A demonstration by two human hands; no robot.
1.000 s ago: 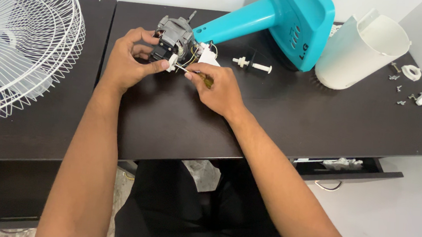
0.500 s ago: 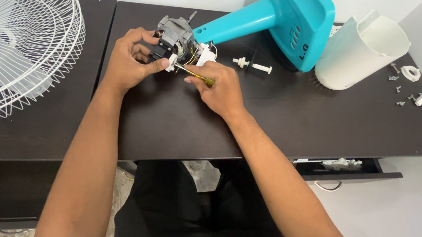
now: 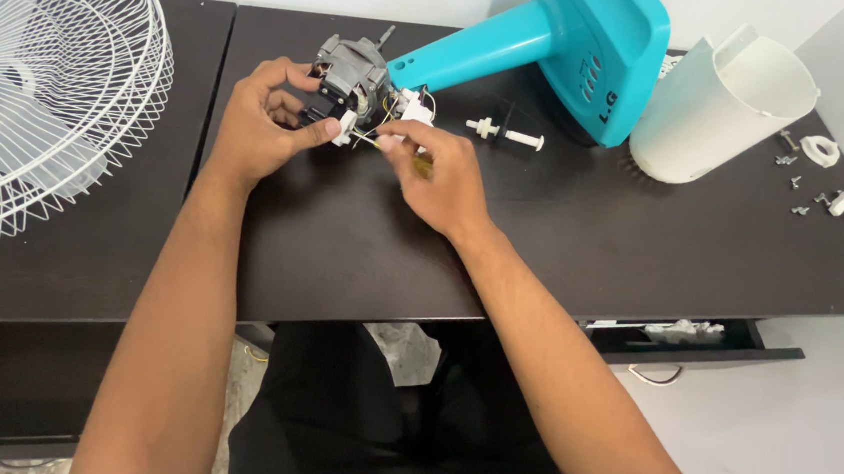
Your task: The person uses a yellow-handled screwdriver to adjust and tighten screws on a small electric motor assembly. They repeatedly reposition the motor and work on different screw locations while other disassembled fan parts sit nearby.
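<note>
1. An open drawer [image 3: 695,339] hangs out under the near right edge of the dark worktop [image 3: 582,250], with pale clutter inside.
2. The right hand [image 3: 442,173] rests near the middle of the worktop, fingers pinched narrow on a small screwdriver [image 3: 389,147] whose tip points left at the motor.
3. The left hand [image 3: 265,129] sits just left of it, fingers curled around the grey fan motor [image 3: 352,79] and a small white part at its near side.
4. The motor sits at the end of the teal fan neck [image 3: 477,51], which runs far and right to the teal housing [image 3: 608,41].
5. A white shaft piece [image 3: 503,133] lies just right of the hands.
6. A white round cover [image 3: 723,110] lies on its side further right, with loose screws [image 3: 798,181] beyond it.
7. The white wire grille [image 3: 42,87] lies at the far left.
</note>
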